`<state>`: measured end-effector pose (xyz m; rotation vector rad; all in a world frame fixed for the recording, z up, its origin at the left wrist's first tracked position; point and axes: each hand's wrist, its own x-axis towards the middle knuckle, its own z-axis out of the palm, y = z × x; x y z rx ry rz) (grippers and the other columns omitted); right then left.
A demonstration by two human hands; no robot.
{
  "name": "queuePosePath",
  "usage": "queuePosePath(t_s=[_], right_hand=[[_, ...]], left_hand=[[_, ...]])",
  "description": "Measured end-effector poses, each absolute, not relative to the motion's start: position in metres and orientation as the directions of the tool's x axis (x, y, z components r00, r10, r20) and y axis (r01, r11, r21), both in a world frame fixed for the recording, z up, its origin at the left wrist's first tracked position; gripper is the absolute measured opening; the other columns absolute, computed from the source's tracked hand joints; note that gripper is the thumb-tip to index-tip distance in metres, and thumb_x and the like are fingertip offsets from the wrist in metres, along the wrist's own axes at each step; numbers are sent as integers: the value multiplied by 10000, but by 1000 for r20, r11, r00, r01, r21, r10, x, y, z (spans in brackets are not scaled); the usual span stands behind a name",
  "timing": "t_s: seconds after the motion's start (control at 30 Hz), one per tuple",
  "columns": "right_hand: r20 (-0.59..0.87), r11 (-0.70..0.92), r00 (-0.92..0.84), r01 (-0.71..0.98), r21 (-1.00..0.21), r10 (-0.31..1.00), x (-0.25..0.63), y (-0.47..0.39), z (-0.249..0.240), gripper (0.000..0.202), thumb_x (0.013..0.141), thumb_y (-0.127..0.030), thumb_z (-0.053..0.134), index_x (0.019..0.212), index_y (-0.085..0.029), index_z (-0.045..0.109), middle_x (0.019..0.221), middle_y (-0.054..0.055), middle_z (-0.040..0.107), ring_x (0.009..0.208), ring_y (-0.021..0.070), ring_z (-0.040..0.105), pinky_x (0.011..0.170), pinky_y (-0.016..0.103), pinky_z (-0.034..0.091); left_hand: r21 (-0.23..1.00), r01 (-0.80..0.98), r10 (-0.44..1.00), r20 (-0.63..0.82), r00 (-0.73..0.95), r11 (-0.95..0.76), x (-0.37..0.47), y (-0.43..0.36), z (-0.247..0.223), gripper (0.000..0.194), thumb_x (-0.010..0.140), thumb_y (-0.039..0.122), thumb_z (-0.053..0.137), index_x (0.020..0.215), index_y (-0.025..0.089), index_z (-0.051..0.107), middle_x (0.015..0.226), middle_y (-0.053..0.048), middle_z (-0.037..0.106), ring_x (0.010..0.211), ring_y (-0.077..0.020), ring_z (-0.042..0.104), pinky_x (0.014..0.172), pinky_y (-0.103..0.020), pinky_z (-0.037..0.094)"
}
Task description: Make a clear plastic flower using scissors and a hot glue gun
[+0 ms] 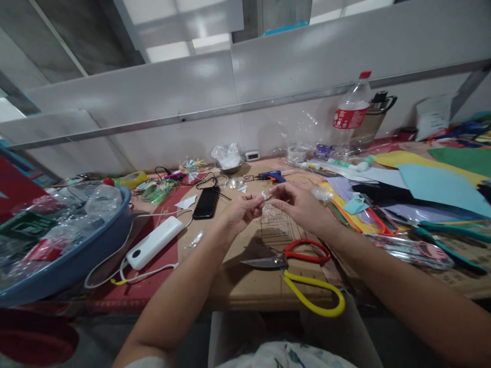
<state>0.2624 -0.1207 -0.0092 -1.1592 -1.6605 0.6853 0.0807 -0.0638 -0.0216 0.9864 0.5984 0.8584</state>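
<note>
Both hands, left (249, 207) and right (291, 200), hold a small thin piece (268, 198) over the cardboard (238, 255). Scissors (286, 258) lie nearer the person; a phone (206, 202) and power bank (155, 243) lie left.

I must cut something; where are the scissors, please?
In the head view, the scissors lie right of centre on the cardboard, below the right hand.

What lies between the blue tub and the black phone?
The head view shows a white power bank, a white cable and, nearest the phone, a white paper scrap.
</note>
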Motion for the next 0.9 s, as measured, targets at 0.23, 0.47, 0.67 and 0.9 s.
queuePosePath(t_s=[0.23, 0.47, 0.67, 0.9], right_hand=[[253, 459, -386, 797, -393, 887, 278, -208, -41, 155, 881, -247, 630, 1024, -211, 677, 1111, 127, 674, 1051, 289, 619, 917, 464, 518], [242, 544, -499, 819, -182, 832, 289, -218, -87, 536, 771, -232, 693, 1303, -230, 630, 1112, 154, 666, 1125, 354, 587, 1070, 576, 422], [226, 507, -454, 789, -346, 862, 289, -211, -62, 618, 690, -151, 649, 1307, -189, 637, 1133, 164, 648, 1269, 367, 533, 1016, 486, 494], [176, 314, -287, 565, -763, 942, 277, -198, -27, 422, 855, -271, 582, 1272, -253, 640, 1047, 92, 717, 898, 251, 675, 765, 370, 565]], left_hand=[[885, -430, 906, 22, 422, 179, 78, -56, -21, 351, 596, 286, 916, 622, 114, 611, 607, 0, 563, 514, -33, 437, 496, -181, 308], [912, -406, 975, 41, 219, 52, 74, -53, -17, 350, 549, 313, 933, 676, 123, 668, 617, -8, 601, 537, -46, 477, 491, -180, 300], [899, -437, 977, 66, 202, 29, 63, -44, -12, 370, 547, 326, 926, 669, 123, 642, 595, 15, 567, 519, -39, 464, 490, -179, 296], [877, -479, 987, 98, 125, -27, 63, -43, -12, 351, 575, 329, 922, 666, 126, 650, 627, 1, 593, 569, -47, 485, 493, -175, 271]])
